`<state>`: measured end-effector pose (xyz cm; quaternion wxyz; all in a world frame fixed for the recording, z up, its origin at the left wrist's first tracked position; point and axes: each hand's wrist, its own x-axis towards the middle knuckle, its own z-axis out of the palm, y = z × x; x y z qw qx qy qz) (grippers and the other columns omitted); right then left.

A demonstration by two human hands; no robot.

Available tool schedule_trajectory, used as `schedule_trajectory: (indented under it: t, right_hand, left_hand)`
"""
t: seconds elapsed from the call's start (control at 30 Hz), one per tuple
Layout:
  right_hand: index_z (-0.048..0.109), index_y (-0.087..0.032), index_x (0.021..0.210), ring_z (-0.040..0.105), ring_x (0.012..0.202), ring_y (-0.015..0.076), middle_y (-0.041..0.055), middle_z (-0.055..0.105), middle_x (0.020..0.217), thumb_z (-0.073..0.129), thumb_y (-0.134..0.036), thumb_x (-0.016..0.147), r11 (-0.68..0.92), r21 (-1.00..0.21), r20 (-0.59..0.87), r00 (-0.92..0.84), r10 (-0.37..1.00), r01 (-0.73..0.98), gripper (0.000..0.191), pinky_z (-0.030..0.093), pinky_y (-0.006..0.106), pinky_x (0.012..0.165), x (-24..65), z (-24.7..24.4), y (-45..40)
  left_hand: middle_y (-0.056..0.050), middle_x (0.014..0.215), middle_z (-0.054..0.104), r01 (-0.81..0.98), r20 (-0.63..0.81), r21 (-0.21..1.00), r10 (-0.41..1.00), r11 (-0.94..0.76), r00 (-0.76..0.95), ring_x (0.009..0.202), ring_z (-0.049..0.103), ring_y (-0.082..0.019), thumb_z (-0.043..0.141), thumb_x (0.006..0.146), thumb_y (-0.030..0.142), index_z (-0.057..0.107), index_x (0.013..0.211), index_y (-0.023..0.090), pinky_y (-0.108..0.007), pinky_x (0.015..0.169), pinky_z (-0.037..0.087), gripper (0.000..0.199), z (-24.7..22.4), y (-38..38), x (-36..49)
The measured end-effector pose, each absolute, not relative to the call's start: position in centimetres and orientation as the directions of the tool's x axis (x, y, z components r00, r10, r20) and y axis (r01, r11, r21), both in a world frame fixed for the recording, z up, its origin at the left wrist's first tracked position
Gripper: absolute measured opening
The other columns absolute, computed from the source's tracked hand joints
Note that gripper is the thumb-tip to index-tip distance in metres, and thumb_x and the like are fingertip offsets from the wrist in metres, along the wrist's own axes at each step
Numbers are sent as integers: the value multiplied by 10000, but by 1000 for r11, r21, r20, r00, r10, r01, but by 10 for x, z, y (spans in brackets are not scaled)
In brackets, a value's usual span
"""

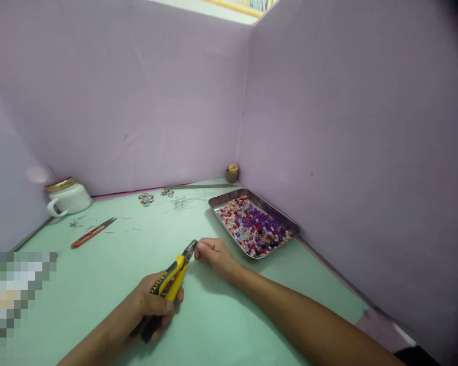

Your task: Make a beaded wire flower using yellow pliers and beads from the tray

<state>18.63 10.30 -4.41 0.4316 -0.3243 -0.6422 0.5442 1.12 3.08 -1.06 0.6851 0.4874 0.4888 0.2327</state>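
Observation:
My left hand is wrapped round the handles of yellow and black pliers, whose jaws point up and to the right. Right at the jaw tips, my right hand has its thumb and forefinger pinched together; what they hold is too small to make out. A metal tray of red, purple, white and black beads stands just beyond my right hand. Behind the pliers, thin wire pieces lie scattered on the green table.
Red-handled snips lie at the left, before a white mug with a gold lid. Beaded pieces and long thin rods lie at the back. A small brown pot stands in the corner between lilac walls.

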Motion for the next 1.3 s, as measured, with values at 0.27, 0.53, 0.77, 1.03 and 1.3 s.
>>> schedule_trajectory:
  t: [0.27, 0.53, 0.77, 1.03, 1.3]
  right_hand:
    - [546, -147, 561, 347, 460, 86, -38, 380, 445, 412, -244, 769, 201, -979, 169, -408, 897, 34, 266, 260, 201, 459, 184, -50, 103]
    - [556, -141, 581, 352, 468, 83, -15, 459, 498, 402, -239, 759, 213, -975, 170, -407, 897, 60, 255, 265, 196, 456, 184, -54, 105]
    - [550, -141, 600, 364, 485, 88, -17, 445, 505, 403, -271, 774, 214, -976, 177, -403, 898, 47, 263, 276, 199, 469, 184, -54, 104]
    - [539, -153, 589, 359, 490, 98, -26, 392, 501, 405, -312, 793, 277, -961, 250, -410, 877, 5, 292, 280, 212, 487, 186, -39, 96]
    - [524, -159, 561, 320, 482, 100, -41, 328, 470, 411, -324, 798, 278, -960, 243, -413, 878, 26, 310, 268, 217, 491, 185, -41, 96]
  left_hand:
    - [66, 617, 488, 533, -194, 845, 947, 30, 255, 510, 433, -98, 424, 498, 86, 521, 817, 192, -194, 478, 339, 349, 4, 26, 18]
    - [-7, 949, 635, 692, -75, 711, 966, -124, 249, 872, 575, -226, 406, 604, 78, 480, 1159, 252, -236, 715, 401, 586, -1, 21, 20]
    - [-89, 975, 591, 898, -75, 436, 992, -61, 104, 849, 573, -276, 443, 640, 111, 335, 1285, 269, -297, 661, 394, 673, -13, 18, 16]
    - [71, 530, 410, 455, -293, 882, 899, 123, 324, 425, 364, -78, 451, 579, 105, 485, 683, 183, -187, 397, 317, 134, 19, 18, 21]
    - [16, 504, 499, 66, -400, 907, 802, 416, 443, 375, 383, -73, 507, 563, 176, 524, 690, 144, -168, 308, 292, 132, 2, 22, 10]
